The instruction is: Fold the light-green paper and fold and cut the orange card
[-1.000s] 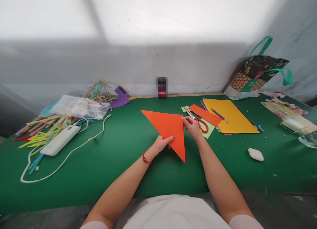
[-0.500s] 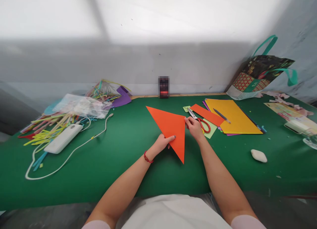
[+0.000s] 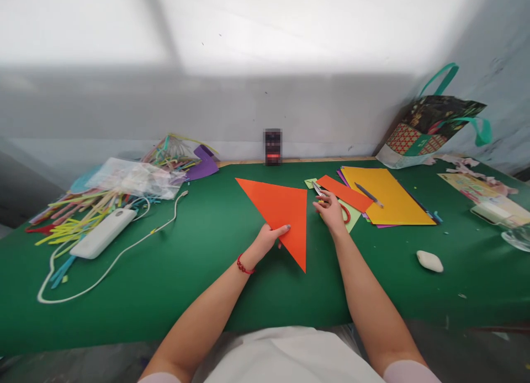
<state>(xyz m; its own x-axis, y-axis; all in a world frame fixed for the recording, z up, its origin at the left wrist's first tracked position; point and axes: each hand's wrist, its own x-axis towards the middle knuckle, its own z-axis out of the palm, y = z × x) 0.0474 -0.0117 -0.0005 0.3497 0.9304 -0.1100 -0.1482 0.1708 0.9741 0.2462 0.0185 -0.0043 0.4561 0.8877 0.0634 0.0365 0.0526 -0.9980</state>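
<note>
An orange paper triangle lies on the green table in front of me. My left hand, with a red bracelet at the wrist, pinches the triangle's lower left edge, thumb on top. My right hand is just off the triangle's right corner. Its fingers curl over red-handled scissors, whose blades stick out beyond the fingertips. An orange paper strip lies right behind the scissors.
A yellow sheet with a pencil tops a stack of coloured paper at right. A white lump lies near the right front. At left are a white power bank with cable, coloured strips and a plastic bag. A patterned bag leans at the back right.
My right hand has let go of the triangle's right corner and moved right onto the scissors. The left hand keeps its hold on the triangle.
</note>
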